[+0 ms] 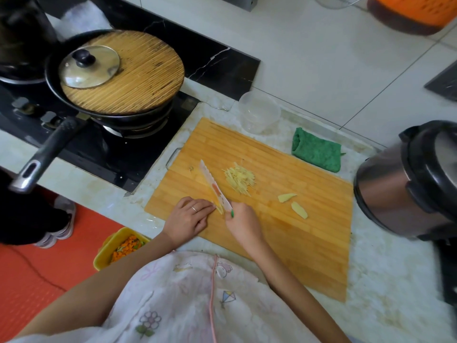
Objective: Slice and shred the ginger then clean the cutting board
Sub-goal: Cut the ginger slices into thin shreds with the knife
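Ginger shreds [239, 179] sit in a pile near the middle of the board [309, 231], with two slices [293, 204] on the board nearer its right edge. At the board's near left edge, the right hand [243, 224] grips the handle of the knife [212, 184], whose blade points away across the board. The left hand [190, 216] lies flat on the board, its fairly straight fingertips against a yellow ginger piece [218, 207] beside the blade. A green cloth [316, 151] lies off the board's far edge.
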Demonstrator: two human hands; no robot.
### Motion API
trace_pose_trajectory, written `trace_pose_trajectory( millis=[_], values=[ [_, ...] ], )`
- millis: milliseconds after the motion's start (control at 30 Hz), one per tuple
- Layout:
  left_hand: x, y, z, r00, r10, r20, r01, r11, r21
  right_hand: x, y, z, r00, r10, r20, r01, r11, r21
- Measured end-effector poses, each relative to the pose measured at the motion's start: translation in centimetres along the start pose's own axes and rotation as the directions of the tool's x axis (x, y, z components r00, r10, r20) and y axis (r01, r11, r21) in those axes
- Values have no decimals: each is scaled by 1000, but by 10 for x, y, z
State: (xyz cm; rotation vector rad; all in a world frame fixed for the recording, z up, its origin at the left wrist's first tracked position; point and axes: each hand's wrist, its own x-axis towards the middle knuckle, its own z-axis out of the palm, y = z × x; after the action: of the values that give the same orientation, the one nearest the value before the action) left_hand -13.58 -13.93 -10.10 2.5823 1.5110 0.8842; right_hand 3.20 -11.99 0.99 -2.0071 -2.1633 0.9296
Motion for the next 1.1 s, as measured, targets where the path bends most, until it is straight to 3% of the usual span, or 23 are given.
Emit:
trace_pose_trajectory(
  millis=[233,700,1100],
  values=[
    [-1,-1,2,1000,10,-7,-10,1000,-2,-20,4,5,999,-23,36,27,993,-111],
    [0,-1,3,999,32,-16,-33,999,-14,-22,6,19,999,47,8,-47,999,13],
    [0,0,3,999,30,-24,-30,999,-13,-24,4,19,999,-37,-32,35,998,-58]
  ],
)
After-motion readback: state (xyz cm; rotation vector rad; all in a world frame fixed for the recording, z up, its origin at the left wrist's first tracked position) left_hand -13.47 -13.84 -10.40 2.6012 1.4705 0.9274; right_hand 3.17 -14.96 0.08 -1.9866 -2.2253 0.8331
